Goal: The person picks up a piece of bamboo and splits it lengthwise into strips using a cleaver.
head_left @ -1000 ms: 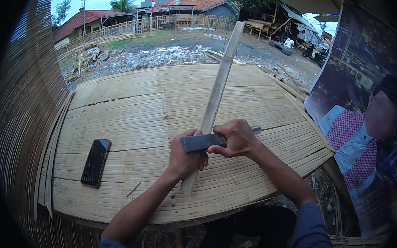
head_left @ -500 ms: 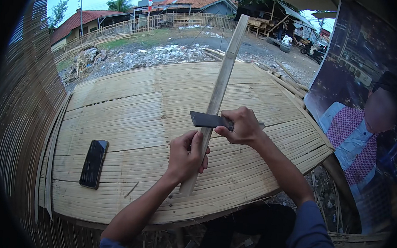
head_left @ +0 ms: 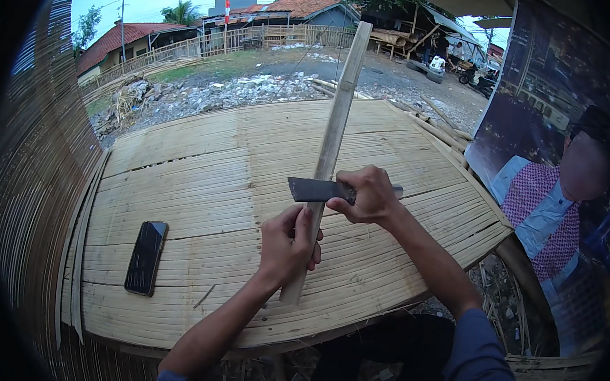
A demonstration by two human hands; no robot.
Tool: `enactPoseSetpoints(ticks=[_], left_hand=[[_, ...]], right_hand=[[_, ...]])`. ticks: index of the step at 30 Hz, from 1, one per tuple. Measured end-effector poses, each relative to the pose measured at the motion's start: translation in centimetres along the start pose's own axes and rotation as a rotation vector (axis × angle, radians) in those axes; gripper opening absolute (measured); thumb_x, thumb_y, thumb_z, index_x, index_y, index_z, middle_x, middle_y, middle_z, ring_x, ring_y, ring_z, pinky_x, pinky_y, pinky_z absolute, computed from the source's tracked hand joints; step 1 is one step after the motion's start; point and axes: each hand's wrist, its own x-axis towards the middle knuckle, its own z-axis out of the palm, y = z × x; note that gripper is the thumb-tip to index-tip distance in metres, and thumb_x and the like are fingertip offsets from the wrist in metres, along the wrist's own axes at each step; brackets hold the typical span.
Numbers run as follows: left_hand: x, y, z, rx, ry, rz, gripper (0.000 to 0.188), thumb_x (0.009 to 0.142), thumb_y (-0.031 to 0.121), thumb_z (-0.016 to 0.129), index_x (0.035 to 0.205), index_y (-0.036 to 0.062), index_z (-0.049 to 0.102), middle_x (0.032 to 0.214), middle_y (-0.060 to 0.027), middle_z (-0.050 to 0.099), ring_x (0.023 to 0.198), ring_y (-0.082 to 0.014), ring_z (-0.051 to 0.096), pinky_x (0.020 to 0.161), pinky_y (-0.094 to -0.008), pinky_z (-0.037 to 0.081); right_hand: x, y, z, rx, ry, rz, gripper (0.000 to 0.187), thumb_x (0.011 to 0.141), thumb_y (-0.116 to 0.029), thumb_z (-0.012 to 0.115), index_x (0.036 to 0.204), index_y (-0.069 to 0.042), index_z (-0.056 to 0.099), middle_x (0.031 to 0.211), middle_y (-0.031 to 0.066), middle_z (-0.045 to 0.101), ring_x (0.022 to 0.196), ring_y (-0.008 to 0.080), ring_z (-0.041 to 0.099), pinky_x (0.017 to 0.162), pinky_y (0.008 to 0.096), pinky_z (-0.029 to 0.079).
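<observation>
A long split bamboo strip (head_left: 337,116) stands tilted, its lower end near the front of the bamboo-slat table (head_left: 179,190) and its top leaning away from me. My left hand (head_left: 290,244) is wrapped round the strip's lower part, thumb along its face. Just above, my right hand (head_left: 367,196) grips a dark, broad-bladed knife (head_left: 312,189) by its handle. The blade lies crosswise over the strip, its squared tip pointing left. The handle's pale end shows to the right of my fist.
A black phone (head_left: 146,257) lies on the table's left side, with a small bamboo sliver (head_left: 204,296) nearby. A woven bamboo wall (head_left: 38,160) borders the left, a printed banner (head_left: 532,134) the right. Beyond are rubble (head_left: 256,83) and a fence (head_left: 279,35).
The knife blade has shifted slightly down the bamboo strip with my right hand. My left hand keeps its hold. The whole view has shifted a little.
</observation>
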Motion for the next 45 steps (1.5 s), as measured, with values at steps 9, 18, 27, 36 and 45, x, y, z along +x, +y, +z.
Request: enactPoseSetpoints(ticks=[9,18,27,36,45], left_hand=[[0.0,-0.2,0.0,-0.008,0.006,-0.005,0.029,0.098,0.018,0.043,0.092,-0.0065,0.056,0.063,-0.0077,0.057,0.042,-0.0127,0.057,0.033,-0.0245,0.042],[-0.2,-0.3,-0.2,0.071,-0.009,0.019,0.034,0.099,0.024,0.041,0.090,-0.0056,0.056,0.065,-0.0072,0.055,0.042,-0.0127,0.056,0.032,-0.0240,0.041],[-0.2,-0.2,0.1,0.068,0.008,0.006,0.028,0.098,0.018,0.044,0.087,-0.0055,0.056,0.064,-0.0073,0.057,0.043,-0.0124,0.057,0.033,-0.0240,0.043],[-0.2,-0.2,-0.1,0.069,-0.009,0.037,0.030,0.098,0.019,0.041,0.087,-0.0059,0.055,0.063,-0.0073,0.055,0.042,-0.0128,0.056,0.032,-0.0243,0.042],[-0.3,-0.3,-0.3,0.108,-0.010,0.031,0.026,0.097,0.015,0.045,0.086,-0.0056,0.057,0.063,-0.0077,0.057,0.043,-0.0130,0.058,0.033,-0.0248,0.044]], right_hand=[[0.6,0.9,-0.4,0.107,-0.001,0.088,0.073,0.075,-0.076,0.049,0.061,-0.005,0.052,0.046,0.0088,0.045,0.045,0.0318,0.053,0.045,0.0382,0.041],[0.5,0.9,-0.2,0.072,-0.012,0.047,0.072,0.072,-0.077,0.051,0.060,-0.007,0.058,0.045,0.0085,0.049,0.045,0.0298,0.058,0.047,0.0391,0.047],[0.8,2.1,-0.5,0.090,0.049,0.171,0.073,0.076,-0.075,0.049,0.059,-0.004,0.051,0.045,0.0092,0.043,0.042,0.0301,0.049,0.044,0.0384,0.039],[0.7,2.4,-0.2,0.053,0.015,0.056,0.069,0.073,-0.074,0.055,0.058,-0.006,0.054,0.044,0.0071,0.047,0.045,0.0282,0.056,0.046,0.0380,0.044],[0.1,1.7,-0.1,0.001,0.037,-0.138,0.069,0.075,-0.073,0.053,0.059,-0.006,0.053,0.045,0.0076,0.047,0.045,0.0297,0.056,0.046,0.0385,0.043]])
